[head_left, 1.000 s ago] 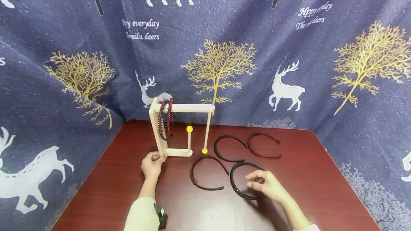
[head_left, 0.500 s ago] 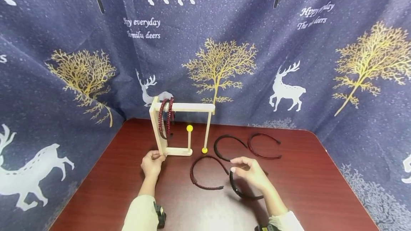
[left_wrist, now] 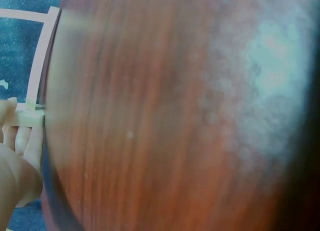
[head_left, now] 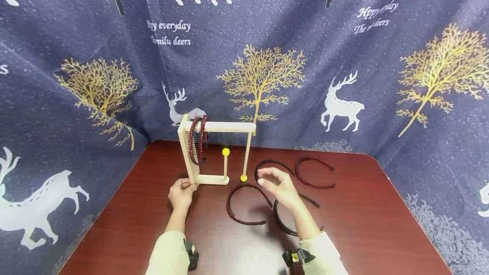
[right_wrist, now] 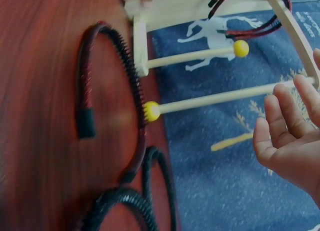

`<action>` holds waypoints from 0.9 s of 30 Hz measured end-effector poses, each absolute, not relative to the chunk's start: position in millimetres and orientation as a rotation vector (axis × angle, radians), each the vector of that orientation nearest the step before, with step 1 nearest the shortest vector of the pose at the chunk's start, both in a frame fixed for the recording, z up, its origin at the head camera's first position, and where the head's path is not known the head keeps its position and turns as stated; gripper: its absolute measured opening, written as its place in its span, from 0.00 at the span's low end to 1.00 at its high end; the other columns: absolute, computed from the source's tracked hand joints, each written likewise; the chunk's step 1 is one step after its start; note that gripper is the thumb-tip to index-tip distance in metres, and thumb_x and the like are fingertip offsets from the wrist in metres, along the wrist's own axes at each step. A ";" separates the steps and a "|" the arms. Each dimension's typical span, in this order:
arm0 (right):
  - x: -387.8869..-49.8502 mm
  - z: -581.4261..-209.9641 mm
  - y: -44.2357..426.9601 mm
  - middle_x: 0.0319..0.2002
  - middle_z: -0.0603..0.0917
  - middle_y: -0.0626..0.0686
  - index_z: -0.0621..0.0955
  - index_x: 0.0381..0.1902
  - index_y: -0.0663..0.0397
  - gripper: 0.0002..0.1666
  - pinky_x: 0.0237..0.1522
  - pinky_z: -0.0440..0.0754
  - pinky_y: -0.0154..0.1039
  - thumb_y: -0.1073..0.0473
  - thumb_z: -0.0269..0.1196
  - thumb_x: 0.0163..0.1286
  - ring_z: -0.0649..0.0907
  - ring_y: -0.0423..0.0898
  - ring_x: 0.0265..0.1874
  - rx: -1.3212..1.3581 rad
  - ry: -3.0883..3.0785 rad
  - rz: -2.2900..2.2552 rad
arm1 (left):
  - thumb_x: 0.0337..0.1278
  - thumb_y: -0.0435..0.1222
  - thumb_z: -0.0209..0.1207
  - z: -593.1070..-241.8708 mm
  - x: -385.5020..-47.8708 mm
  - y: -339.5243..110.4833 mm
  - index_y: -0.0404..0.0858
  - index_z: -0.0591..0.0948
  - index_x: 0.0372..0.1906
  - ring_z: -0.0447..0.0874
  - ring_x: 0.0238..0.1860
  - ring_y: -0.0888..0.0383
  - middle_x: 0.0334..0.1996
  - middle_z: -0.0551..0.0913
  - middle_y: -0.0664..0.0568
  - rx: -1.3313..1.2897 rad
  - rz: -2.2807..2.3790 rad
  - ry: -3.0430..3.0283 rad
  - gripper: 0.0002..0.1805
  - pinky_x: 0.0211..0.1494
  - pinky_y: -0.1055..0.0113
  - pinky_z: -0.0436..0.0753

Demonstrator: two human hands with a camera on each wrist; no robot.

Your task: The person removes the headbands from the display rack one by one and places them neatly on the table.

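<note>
My left hand (head_left: pixel 181 194) pinches the lower corner of a pale wooden stand (head_left: pixel 229 127) with yellow balls on its rods; the left wrist view shows the same grip. On the stand's upper bar, near the upright, hang dark red toothed headbands (head_left: pixel 200 139). My right hand (head_left: pixel 282 188) is raised over the table with fingers loosely bent and nothing between them. Under its wrist lies a black headband (head_left: pixel 280 222), partly hidden by the forearm. To its left is a dark red headband (head_left: pixel 230 209). Behind the hand lies another black headband (head_left: pixel 272 161), partly covered.
A further dark red headband (head_left: pixel 305 181) lies at the back right of the brown table (head_left: pixel 366 220). A blue cloth (head_left: pixel 214 71) with deer and trees hangs behind the table. In the right wrist view the headbands lie close to the stand's long rod (right_wrist: pixel 215 98).
My right hand has moved left and farther back, away from over the nearer black headband, with nothing in it. The left hand has stayed at the stand's corner.
</note>
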State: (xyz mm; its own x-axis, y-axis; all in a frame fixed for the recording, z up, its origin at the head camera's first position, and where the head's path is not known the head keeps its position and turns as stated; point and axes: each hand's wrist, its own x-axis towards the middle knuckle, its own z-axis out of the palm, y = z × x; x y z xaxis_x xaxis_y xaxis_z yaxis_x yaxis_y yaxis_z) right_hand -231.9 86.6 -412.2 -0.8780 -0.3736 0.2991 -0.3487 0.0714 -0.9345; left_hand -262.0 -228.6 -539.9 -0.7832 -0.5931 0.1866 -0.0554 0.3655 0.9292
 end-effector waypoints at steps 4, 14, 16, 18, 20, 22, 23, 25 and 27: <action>-234.4 -405.0 76.4 0.46 0.78 0.68 0.76 0.50 0.71 0.17 0.43 0.79 0.40 0.68 0.61 0.63 0.80 0.54 0.42 -0.782 2.284 -1.980 | 0.38 0.34 0.72 -541.4 -261.8 -229.6 0.35 0.82 0.32 0.79 0.39 0.46 0.29 0.86 0.45 0.577 -1.428 -2.141 0.13 0.52 0.54 0.64; -242.0 -388.9 52.5 0.45 0.77 0.69 0.75 0.50 0.73 0.18 0.43 0.77 0.38 0.70 0.60 0.63 0.78 0.60 0.43 -0.880 2.242 -2.021 | 0.38 0.34 0.72 -539.5 -262.7 -229.9 0.35 0.82 0.32 0.79 0.37 0.48 0.29 0.85 0.45 0.579 -1.451 -2.120 0.13 0.50 0.56 0.66; -243.2 -386.8 47.1 0.45 0.77 0.69 0.74 0.50 0.73 0.18 0.43 0.77 0.38 0.71 0.60 0.62 0.77 0.62 0.44 -0.882 2.199 -2.055 | 0.38 0.34 0.72 -538.7 -262.4 -229.0 0.34 0.82 0.32 0.79 0.37 0.47 0.29 0.85 0.44 0.578 -1.450 -2.118 0.13 0.49 0.56 0.67; -244.3 -385.3 41.3 0.45 0.78 0.67 0.74 0.51 0.72 0.18 0.42 0.78 0.39 0.71 0.60 0.62 0.77 0.62 0.44 -0.885 2.176 -2.071 | 0.38 0.33 0.72 -538.3 -262.0 -228.5 0.34 0.82 0.32 0.79 0.37 0.47 0.29 0.85 0.44 0.575 -1.444 -2.120 0.13 0.45 0.57 0.69; -245.5 -384.3 35.2 0.45 0.78 0.67 0.74 0.51 0.71 0.19 0.40 0.78 0.39 0.71 0.60 0.62 0.77 0.63 0.44 -0.887 2.164 -2.080 | 0.38 0.33 0.72 -538.2 -261.6 -227.9 0.33 0.82 0.32 0.80 0.35 0.48 0.29 0.85 0.44 0.573 -1.433 -2.127 0.13 0.41 0.58 0.72; -247.0 -383.7 28.9 0.45 0.78 0.67 0.74 0.52 0.70 0.20 0.39 0.78 0.39 0.71 0.60 0.61 0.77 0.63 0.44 -0.901 2.157 -2.088 | 0.38 0.33 0.72 -538.3 -261.7 -227.7 0.33 0.82 0.32 0.80 0.34 0.48 0.29 0.85 0.44 0.573 -1.418 -2.135 0.13 0.39 0.59 0.73; -247.7 -383.2 25.7 0.45 0.78 0.67 0.74 0.52 0.71 0.20 0.39 0.78 0.38 0.71 0.60 0.61 0.77 0.63 0.44 -0.915 2.158 -2.091 | 0.38 0.33 0.72 -538.3 -261.8 -227.8 0.33 0.82 0.32 0.80 0.34 0.48 0.29 0.85 0.44 0.575 -1.415 -2.135 0.13 0.40 0.59 0.72; -249.0 -382.2 19.8 0.45 0.78 0.68 0.73 0.52 0.73 0.20 0.39 0.78 0.38 0.72 0.60 0.61 0.77 0.64 0.44 -0.943 2.136 -2.104 | 0.38 0.33 0.72 -538.7 -262.2 -227.8 0.33 0.82 0.33 0.80 0.35 0.47 0.30 0.85 0.44 0.575 -1.417 -2.130 0.13 0.43 0.58 0.72; -250.0 -381.2 14.5 0.45 0.78 0.69 0.72 0.51 0.75 0.20 0.41 0.78 0.38 0.73 0.60 0.60 0.77 0.64 0.44 -0.966 2.110 -2.119 | 0.39 0.33 0.72 -539.2 -262.6 -227.7 0.33 0.82 0.33 0.80 0.37 0.47 0.30 0.85 0.43 0.571 -1.427 -2.127 0.13 0.46 0.57 0.69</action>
State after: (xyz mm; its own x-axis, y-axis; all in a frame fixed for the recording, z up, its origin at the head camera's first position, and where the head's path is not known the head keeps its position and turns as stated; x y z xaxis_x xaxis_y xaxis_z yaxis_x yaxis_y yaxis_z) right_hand -250.0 14.5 -381.2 -0.8110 -0.4122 0.4152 -0.4135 -0.0984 -0.9052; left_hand -262.6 -227.7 -539.2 -0.7805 -0.5988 0.1795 -0.0609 0.3586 0.9315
